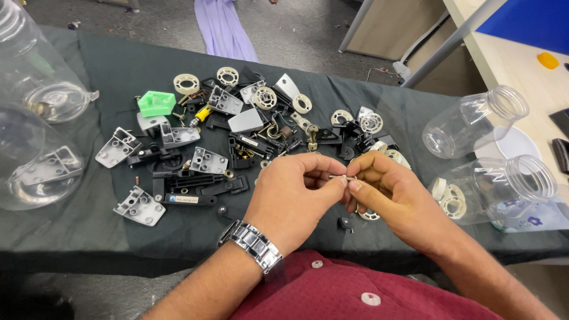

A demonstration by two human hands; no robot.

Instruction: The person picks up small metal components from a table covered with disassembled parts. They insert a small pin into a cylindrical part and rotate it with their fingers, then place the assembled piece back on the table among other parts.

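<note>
Your look right now: bare forearms, one watch, a red shirt.

On your left hand [296,189] side, a silver metal link-band watch [252,242] wraps the wrist at 7 o'clock. Your right hand [391,192] wears nothing, no ring, no sleeve. At 6 o'clock, your dark red shirt [355,293] shows fine dots and two pale round buttons.

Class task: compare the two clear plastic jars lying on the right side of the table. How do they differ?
The upper jar looks empty; the lower jar holds cream wheel-shaped parts. The upper jar lies further from the person, the lower jar nearer the table's front edge. Both are clear, lidless, on their sides, with mouths pointing right.
</note>
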